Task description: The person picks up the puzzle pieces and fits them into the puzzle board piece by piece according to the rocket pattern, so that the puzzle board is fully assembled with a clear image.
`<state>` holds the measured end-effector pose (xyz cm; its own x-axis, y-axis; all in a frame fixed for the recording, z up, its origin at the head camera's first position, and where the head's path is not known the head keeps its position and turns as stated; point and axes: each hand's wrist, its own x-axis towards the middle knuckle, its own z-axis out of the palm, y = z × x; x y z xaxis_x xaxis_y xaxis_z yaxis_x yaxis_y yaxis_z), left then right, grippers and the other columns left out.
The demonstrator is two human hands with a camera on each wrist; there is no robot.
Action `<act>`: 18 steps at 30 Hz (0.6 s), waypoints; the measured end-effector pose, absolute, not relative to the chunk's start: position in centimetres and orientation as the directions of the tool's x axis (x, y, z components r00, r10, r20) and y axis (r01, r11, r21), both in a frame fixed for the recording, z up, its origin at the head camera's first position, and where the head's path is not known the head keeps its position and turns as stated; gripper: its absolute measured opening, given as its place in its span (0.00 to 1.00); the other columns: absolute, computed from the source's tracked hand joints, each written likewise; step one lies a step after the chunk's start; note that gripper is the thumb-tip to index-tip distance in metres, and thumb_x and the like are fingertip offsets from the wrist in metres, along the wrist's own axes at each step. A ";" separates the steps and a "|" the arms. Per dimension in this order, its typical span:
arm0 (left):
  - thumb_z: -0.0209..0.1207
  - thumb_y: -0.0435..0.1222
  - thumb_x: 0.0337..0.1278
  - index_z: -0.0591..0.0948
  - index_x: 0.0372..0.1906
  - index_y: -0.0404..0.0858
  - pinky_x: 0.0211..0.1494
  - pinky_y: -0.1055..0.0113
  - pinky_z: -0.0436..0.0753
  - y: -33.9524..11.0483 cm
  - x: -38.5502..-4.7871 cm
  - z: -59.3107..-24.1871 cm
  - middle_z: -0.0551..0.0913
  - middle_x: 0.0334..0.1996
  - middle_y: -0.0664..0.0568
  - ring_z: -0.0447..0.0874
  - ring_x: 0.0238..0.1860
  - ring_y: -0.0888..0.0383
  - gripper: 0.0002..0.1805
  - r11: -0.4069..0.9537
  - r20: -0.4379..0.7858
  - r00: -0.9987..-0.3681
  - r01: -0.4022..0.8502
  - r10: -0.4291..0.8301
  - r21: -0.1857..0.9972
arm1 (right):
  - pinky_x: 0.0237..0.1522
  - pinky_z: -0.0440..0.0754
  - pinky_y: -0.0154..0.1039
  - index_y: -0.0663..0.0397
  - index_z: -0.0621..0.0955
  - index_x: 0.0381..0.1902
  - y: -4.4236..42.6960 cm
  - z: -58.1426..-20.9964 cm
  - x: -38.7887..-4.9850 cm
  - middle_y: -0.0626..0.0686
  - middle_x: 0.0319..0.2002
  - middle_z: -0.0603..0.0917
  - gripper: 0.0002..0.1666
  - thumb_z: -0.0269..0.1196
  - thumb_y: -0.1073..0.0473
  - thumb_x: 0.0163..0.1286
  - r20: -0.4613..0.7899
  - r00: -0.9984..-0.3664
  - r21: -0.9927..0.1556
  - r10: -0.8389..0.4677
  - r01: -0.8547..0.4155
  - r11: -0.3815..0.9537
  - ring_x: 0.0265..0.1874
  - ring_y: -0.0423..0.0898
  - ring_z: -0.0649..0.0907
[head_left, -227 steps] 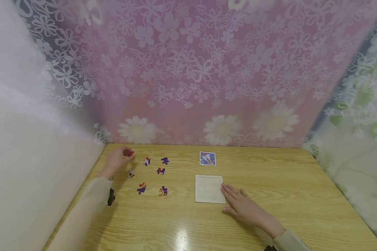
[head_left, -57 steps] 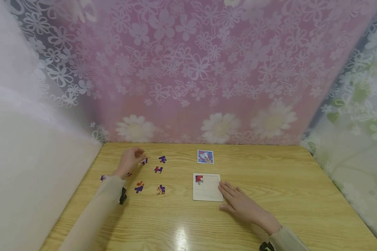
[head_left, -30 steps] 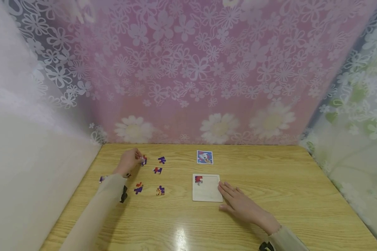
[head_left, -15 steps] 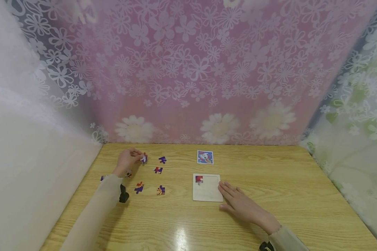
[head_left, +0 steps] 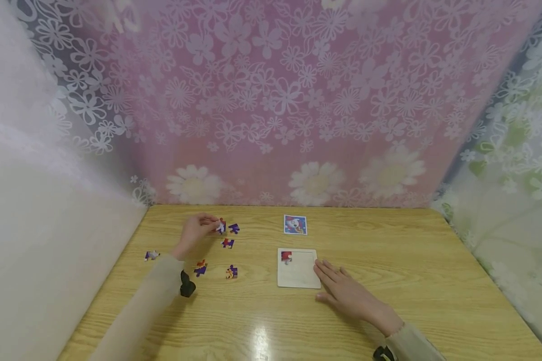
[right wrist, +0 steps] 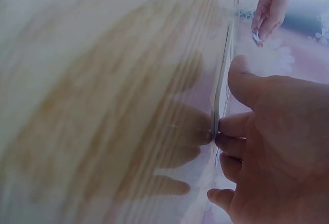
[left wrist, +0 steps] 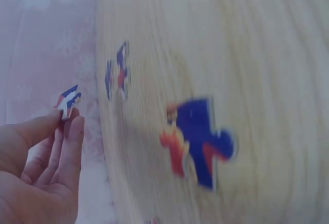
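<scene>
My left hand (head_left: 197,233) pinches a jigsaw piece (head_left: 221,225) in red, white and purple between thumb and fingers. In the left wrist view this held piece (left wrist: 68,102) is lifted clear of the table. My right hand (head_left: 350,296) lies with straight fingers, its fingertips touching the right edge of a white square puzzle tray (head_left: 300,276). One red jigsaw piece (head_left: 286,256) sits in the tray's upper left corner. In the right wrist view the fingertips of the right hand (right wrist: 288,131) meet the tray's thin edge (right wrist: 221,90).
Loose jigsaw pieces lie on the wooden table: a purple one (head_left: 234,228), a red and purple one (head_left: 228,243), an orange and purple one (head_left: 200,268), a yellow and purple one (head_left: 232,272) and a whitish one (head_left: 151,255). A small picture card (head_left: 295,225) lies behind the tray.
A red piece has come to lie in the tray since the oldest frame. My left hand has since picked up another piece and carried it to the right. The right hand stays at the tray.
</scene>
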<state>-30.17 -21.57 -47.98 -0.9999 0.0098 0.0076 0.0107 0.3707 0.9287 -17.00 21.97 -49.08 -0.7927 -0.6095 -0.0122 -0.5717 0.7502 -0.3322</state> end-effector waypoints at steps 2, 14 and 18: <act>0.64 0.34 0.68 0.84 0.50 0.29 0.46 0.58 0.89 -20.7 -30.1 -48.1 0.87 0.44 0.38 0.89 0.44 0.42 0.12 0.369 0.023 -1.000 0.027 0.015 0.929 | 0.71 0.57 0.71 0.68 0.60 0.77 22.0 -49.0 -17.0 0.65 0.78 0.58 0.41 0.55 0.46 0.79 -0.011 -0.794 -0.333 -0.608 -0.570 0.751 0.77 0.65 0.57; 0.64 0.32 0.67 0.83 0.49 0.29 0.48 0.48 0.87 -14.9 -28.8 -47.3 0.87 0.43 0.37 0.87 0.44 0.36 0.11 0.329 0.067 -0.992 0.099 0.109 0.939 | 0.71 0.57 0.71 0.69 0.60 0.76 21.9 -49.0 -16.9 0.65 0.77 0.59 0.41 0.56 0.47 0.79 -0.012 -0.791 -0.333 -0.612 -0.574 0.748 0.77 0.65 0.58; 0.65 0.32 0.66 0.84 0.47 0.30 0.49 0.48 0.87 -13.3 -28.5 -47.1 0.87 0.41 0.39 0.88 0.43 0.42 0.10 0.326 0.056 -0.991 0.093 0.121 0.941 | 0.71 0.57 0.71 0.70 0.61 0.76 21.9 -48.8 -16.9 0.66 0.77 0.59 0.40 0.56 0.47 0.79 -0.006 -0.789 -0.334 -0.614 -0.577 0.745 0.76 0.66 0.58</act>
